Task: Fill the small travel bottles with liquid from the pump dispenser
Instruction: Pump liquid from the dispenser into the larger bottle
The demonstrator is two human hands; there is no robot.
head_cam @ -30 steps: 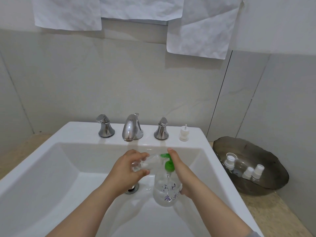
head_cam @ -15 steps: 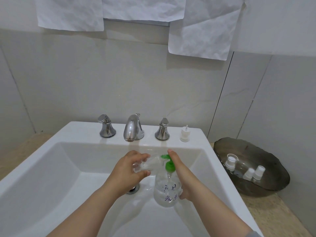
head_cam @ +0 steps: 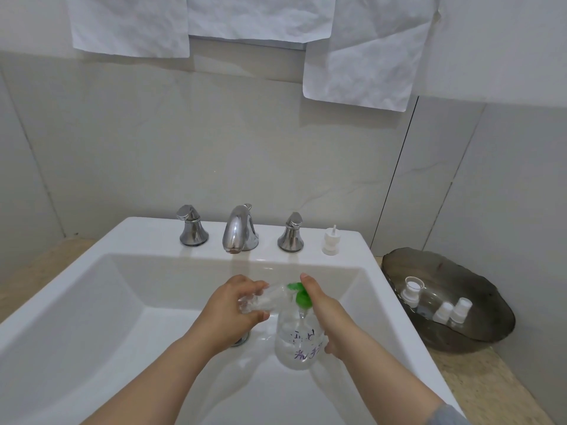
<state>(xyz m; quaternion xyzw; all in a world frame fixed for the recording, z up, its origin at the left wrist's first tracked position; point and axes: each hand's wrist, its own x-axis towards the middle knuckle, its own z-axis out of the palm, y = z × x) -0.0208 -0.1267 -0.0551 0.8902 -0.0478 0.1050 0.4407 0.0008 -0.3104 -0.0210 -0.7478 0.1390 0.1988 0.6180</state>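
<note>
Over the white sink basin (head_cam: 101, 305), my right hand (head_cam: 329, 317) grips a clear pump dispenser (head_cam: 297, 342) with purple writing, its index finger lying on the green pump head (head_cam: 300, 296). My left hand (head_cam: 233, 311) holds a small clear travel bottle (head_cam: 267, 299) tilted on its side, its mouth up against the green nozzle. A white travel bottle cap (head_cam: 330, 240) stands on the sink ledge to the right of the taps. Several more small bottles with white caps (head_cam: 451, 311) lie in a dark glass dish (head_cam: 478, 277) at the right.
A chrome spout (head_cam: 237, 231) sits between two chrome handles (head_cam: 190, 228) (head_cam: 291, 233) at the back of the sink. White paper sheets (head_cam: 365, 50) hang on the tiled wall above. A beige counter (head_cam: 478, 381) flanks the sink.
Both hands, the dispenser and the travel bottle stay in nearly the same pose; only the camera view has shifted slightly.
</note>
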